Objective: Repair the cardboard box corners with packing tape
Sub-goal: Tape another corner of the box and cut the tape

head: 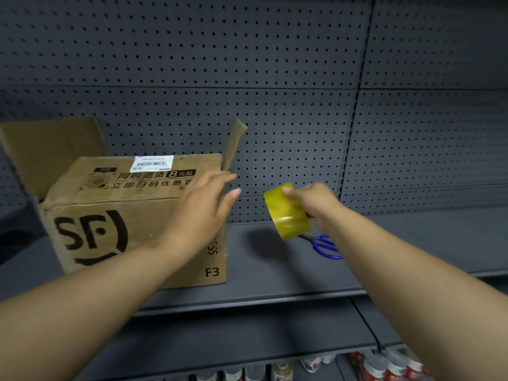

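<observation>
While the right hand (316,204) grips the yellow tape roll (287,211) above the shelf (275,273), the left hand (204,207), fingers straight and holding nothing, hovers at the cardboard box's (115,215) right corner; blue scissors (325,246) lie nearby.

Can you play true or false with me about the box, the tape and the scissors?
1. The right hand holds the yellow roll of packing tape. True.
2. The left hand holds the blue-handled scissors. False: the scissors lie on the grey metal shelf, and the left hand is open and holds nothing.
3. The brown cardboard box is closed up, with all its flaps down. False: two flaps stand up at the back.
4. The box stands on the shelf, to the left of the tape. True.
</observation>
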`<action>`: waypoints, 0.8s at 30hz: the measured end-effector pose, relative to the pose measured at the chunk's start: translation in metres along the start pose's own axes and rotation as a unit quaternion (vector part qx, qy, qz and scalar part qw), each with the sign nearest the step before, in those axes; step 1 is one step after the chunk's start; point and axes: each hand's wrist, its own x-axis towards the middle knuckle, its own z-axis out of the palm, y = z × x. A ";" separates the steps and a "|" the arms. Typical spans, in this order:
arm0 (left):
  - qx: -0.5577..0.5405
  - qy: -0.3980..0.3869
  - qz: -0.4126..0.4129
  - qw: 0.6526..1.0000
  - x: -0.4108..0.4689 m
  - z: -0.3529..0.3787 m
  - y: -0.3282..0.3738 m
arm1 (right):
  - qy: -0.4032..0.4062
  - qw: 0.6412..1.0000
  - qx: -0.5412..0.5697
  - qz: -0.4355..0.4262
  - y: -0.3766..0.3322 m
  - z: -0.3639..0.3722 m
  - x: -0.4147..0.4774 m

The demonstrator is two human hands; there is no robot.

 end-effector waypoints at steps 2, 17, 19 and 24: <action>-0.009 -0.025 0.035 0.999 0.002 -0.001 0.008 | -0.001 0.993 0.111 0.030 -0.017 -0.003 -0.014; -0.076 0.005 0.213 0.974 -0.010 -0.065 0.010 | -0.026 0.950 0.310 0.008 -0.105 0.026 -0.148; -0.063 0.011 0.249 0.967 -0.016 -0.083 0.001 | -0.027 0.946 0.322 0.000 -0.112 0.038 -0.164; -0.004 0.020 0.343 0.939 -0.035 -0.131 -0.022 | -0.058 0.936 0.347 -0.010 -0.132 0.076 -0.200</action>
